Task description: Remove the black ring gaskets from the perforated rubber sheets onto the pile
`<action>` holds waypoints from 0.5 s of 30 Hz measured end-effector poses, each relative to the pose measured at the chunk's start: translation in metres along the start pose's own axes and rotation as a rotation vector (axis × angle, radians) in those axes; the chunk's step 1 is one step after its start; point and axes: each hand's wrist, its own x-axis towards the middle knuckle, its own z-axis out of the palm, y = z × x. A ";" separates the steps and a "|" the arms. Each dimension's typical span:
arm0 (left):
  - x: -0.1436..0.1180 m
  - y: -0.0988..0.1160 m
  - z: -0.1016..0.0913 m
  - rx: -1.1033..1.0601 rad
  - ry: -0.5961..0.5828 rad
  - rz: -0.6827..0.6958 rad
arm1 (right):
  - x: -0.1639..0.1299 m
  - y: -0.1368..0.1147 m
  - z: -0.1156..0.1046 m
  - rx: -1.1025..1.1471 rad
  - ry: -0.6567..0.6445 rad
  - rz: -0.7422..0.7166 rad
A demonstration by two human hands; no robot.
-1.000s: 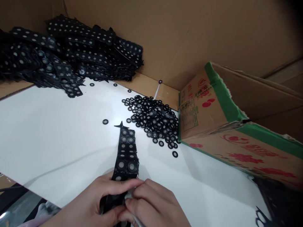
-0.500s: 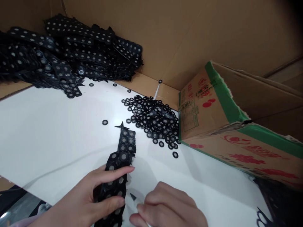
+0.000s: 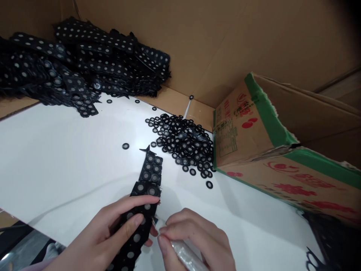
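Note:
My left hand (image 3: 103,231) grips a black rubber strip (image 3: 135,239) dotted with grey round discs, thumb on top and fingers wrapped around its far side. The strip's narrower end with raised rings points away from me and finishes in a star-shaped scrap. In my right hand (image 3: 199,233) is a craft knife (image 3: 186,256) with a whitish, tape-wrapped handle, held like a pen. Its small pointed blade meets the strip's right edge, close to my left fingertips. Whether the tip has gone into the rubber cannot be made out.
Loose black rings (image 3: 183,143) lie heaped beyond my hands, with a few strays on the white board (image 3: 70,158). Stacked dotted black sheets (image 3: 113,56) fill the back left. An open carton (image 3: 242,128) with green tape stands right; a scissors handle (image 3: 311,259) shows lower right.
The knife has moved left and up to the strip's edge, where before it was apart. My left hand has shifted its hold, and the strip is turned slightly with its far end further right.

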 end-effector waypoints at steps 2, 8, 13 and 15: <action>-0.001 -0.001 0.000 0.015 0.012 -0.007 | 0.000 0.001 0.000 -0.005 -0.006 -0.005; -0.003 -0.005 -0.004 0.084 -0.025 0.003 | -0.001 0.005 0.000 -0.034 -0.049 -0.036; -0.003 -0.004 -0.005 0.023 0.016 0.003 | -0.002 0.006 0.001 -0.045 -0.044 -0.036; -0.003 -0.003 -0.005 0.028 0.026 0.015 | -0.003 0.006 0.001 -0.052 -0.047 -0.048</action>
